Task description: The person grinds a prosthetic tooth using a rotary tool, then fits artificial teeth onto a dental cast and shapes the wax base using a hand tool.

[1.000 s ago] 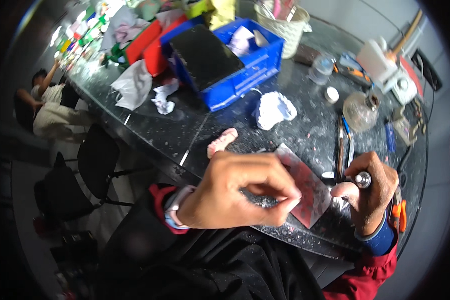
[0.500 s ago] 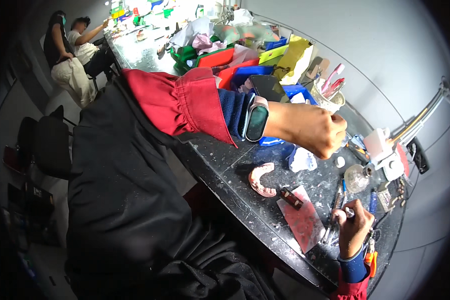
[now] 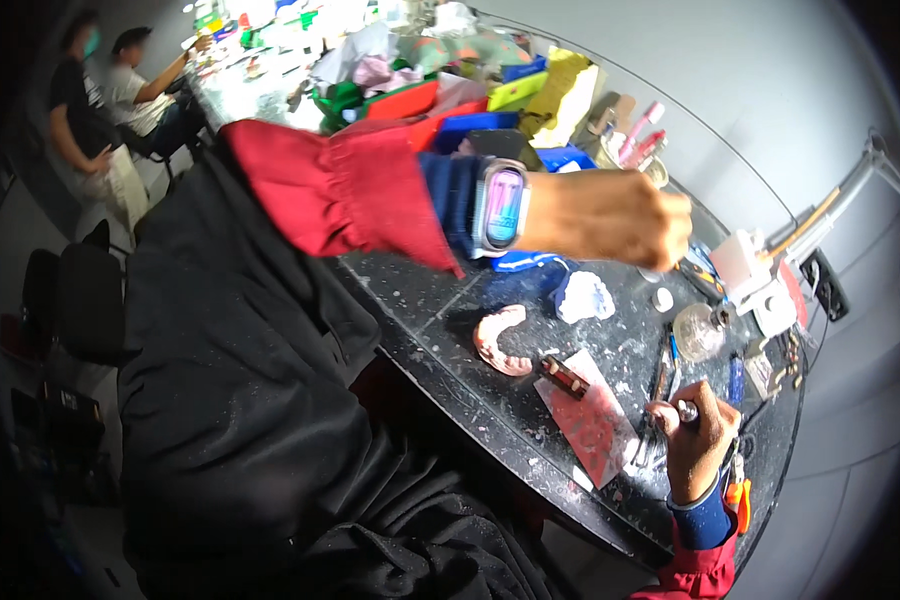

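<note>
My left hand (image 3: 642, 222), a lit watch on its wrist, is closed in a fist above the table; whatever it may hold is hidden. Lower right, my right hand (image 3: 708, 440) is curled round a thin tool with a round silvery end (image 3: 686, 410). Between the hands stands a round glass spirit lamp (image 3: 700, 333). A pink dental arch model (image 3: 492, 347) and a whitish dental cast (image 3: 583, 298) lie below my left forearm. Nearer is a pink wax sheet (image 3: 598, 425), a small dark red strip with pale tooth-like pieces (image 3: 564, 378) at its upper corner.
Red, blue and green bins (image 3: 407, 100) with crumpled paper stand at the back. A lamp arm (image 3: 840, 210) rises at right. Slim tools (image 3: 667, 362) and an orange-handled tool (image 3: 738, 505) lie around my right hand. Two people (image 3: 90, 130) are at the far left.
The view has shifted, so the table's things sit farther left and higher. My left fist has moved slightly away from the dental cast, and the watch screen has lit up. My right hand keeps its grip.
</note>
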Demonstrator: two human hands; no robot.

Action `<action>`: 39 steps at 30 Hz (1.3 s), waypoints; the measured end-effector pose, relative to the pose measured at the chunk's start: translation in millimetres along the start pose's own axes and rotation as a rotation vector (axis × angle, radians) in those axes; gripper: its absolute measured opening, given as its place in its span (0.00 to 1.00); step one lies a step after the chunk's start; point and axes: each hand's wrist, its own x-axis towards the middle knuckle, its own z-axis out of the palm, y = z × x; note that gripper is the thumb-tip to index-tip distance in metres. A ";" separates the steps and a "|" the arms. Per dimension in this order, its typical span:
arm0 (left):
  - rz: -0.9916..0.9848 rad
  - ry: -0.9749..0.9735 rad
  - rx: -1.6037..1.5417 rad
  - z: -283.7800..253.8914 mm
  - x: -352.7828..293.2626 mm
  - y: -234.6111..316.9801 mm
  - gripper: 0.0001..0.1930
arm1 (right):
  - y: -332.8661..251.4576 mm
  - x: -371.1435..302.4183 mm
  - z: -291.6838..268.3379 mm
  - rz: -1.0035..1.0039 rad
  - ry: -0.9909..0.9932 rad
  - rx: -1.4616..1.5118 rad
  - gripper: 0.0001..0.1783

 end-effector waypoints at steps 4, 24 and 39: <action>-0.776 0.095 -1.176 -20.6 2.4 43.9 0.04 | 4.8 4.0 0.0 -0.091 0.024 0.047 0.27; -1.314 0.235 -2.348 -26.5 1.2 131.7 0.07 | 10.8 9.9 -5.2 -0.386 -0.059 0.187 0.29; -1.289 0.126 -2.324 -22.6 -0.4 128.6 0.06 | 10.3 8.4 -8.3 -0.332 -0.176 0.134 0.33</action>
